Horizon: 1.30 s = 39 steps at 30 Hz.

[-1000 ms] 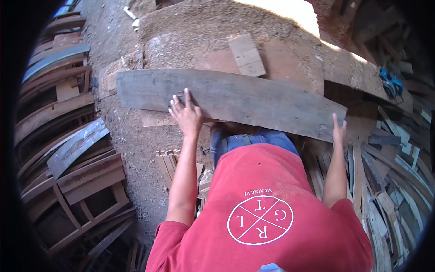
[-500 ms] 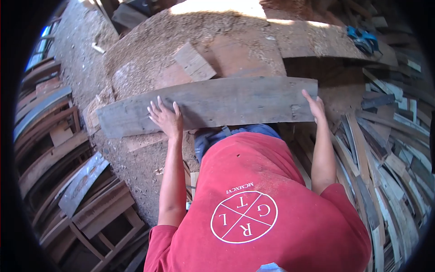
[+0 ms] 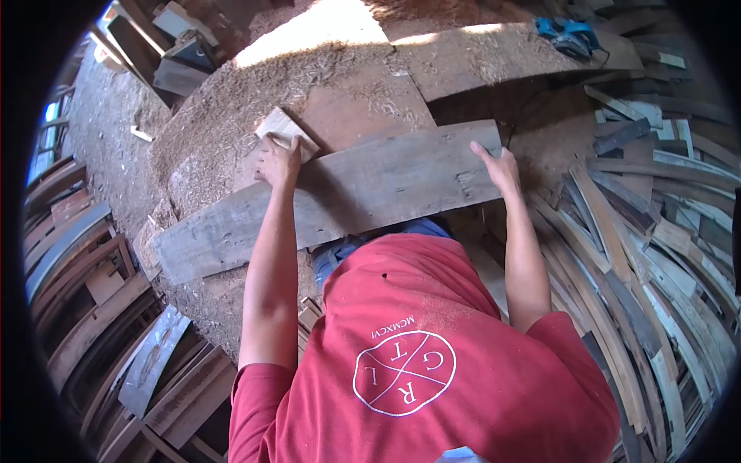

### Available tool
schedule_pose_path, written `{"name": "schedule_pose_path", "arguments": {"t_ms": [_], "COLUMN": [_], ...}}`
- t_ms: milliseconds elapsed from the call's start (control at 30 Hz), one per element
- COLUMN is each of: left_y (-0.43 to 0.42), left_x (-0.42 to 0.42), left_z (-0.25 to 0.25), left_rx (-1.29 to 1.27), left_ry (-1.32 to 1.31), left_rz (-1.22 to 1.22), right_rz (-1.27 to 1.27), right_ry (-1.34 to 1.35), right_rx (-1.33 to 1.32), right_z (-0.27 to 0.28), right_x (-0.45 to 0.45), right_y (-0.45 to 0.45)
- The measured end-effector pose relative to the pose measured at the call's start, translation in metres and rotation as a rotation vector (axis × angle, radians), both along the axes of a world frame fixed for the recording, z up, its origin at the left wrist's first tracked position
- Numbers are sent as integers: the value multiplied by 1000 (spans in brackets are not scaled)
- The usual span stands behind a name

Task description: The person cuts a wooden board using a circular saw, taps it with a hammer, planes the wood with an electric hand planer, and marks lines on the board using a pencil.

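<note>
A long, weathered grey plank (image 3: 386, 181) lies across in front of my body. My right hand (image 3: 498, 168) grips its right end, with the thumb on the upper face and the other fingers mostly hidden beyond the edge. My left hand (image 3: 279, 160) is past the plank's far edge, its fingers and thumb closed on the near end of a short pale wood block (image 3: 292, 130). That block looks slightly tilted above the shavings-covered board (image 3: 359, 108).
A blue power tool (image 3: 567, 37) rests on the far right of the work surface. Sawdust and shavings (image 3: 224, 116) cover much of the left side. Stacked wood strips (image 3: 617, 309) crowd the right, and more boards (image 3: 100, 309) are piled at left.
My left hand has left the plank's face and reached forward to the short wood block, taking hold of it. My right hand stays at the plank's end. The camera view has turned slightly.
</note>
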<state>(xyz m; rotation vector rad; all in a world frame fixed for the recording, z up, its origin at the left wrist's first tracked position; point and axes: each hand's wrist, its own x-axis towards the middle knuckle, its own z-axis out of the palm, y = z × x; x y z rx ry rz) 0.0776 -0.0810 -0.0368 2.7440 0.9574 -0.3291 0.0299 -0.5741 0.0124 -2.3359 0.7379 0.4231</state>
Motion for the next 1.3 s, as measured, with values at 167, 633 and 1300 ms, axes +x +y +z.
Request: {"name": "schedule_pose_path", "arguments": {"t_ms": [167, 633, 1300], "left_y": [-17, -146, -64], "left_x": [23, 136, 17], "left_z": [28, 48, 122], "left_rx": [143, -324, -122], "left_ry": [163, 135, -673], "left_rz": [-2, -171, -470], "right_rz": [32, -12, -52], "right_ry": [-128, -149, -346], "right_rx": [82, 1, -110], "right_z": [20, 72, 71], "right_x": [26, 32, 164], "right_y": [10, 28, -6]}}
